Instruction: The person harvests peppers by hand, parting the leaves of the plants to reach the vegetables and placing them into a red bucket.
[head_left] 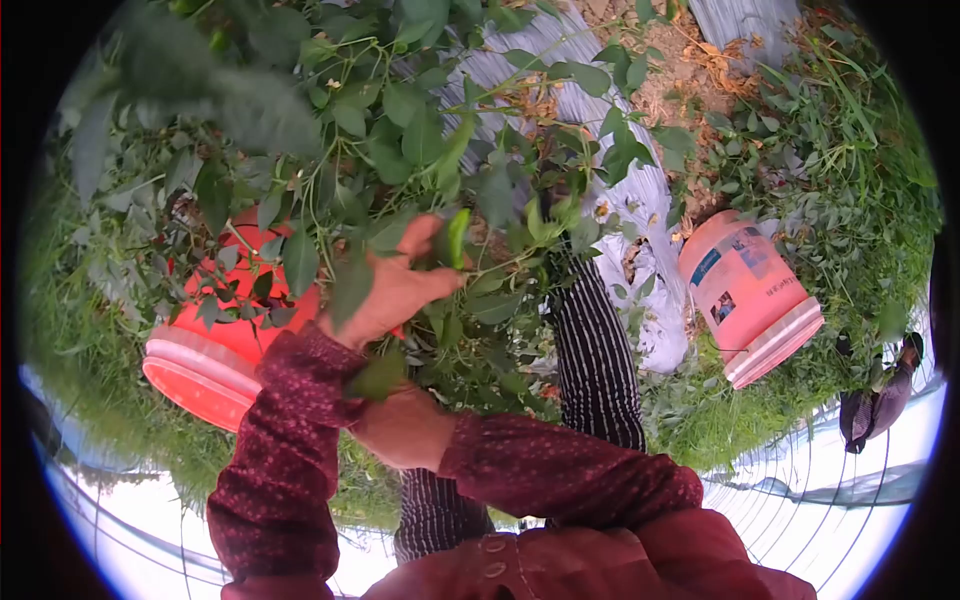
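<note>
My left hand reaches into a leafy pepper plant, its thumb and forefinger spread. A green chili pepper hangs just beyond those fingertips. Below the left wrist, my right hand crosses over from the right; leaves and the other forearm hide its fingers. A small red tip shows between the two hands. Left of my left hand, a red bucket leans among the foliage, partly covered by leaves.
To the right, a pink bucket with printed labels lies tilted beside the plants. Silvery plastic sheeting covers the row near my striped trouser leg. Grass borders the right side. A dark object is at the far right.
</note>
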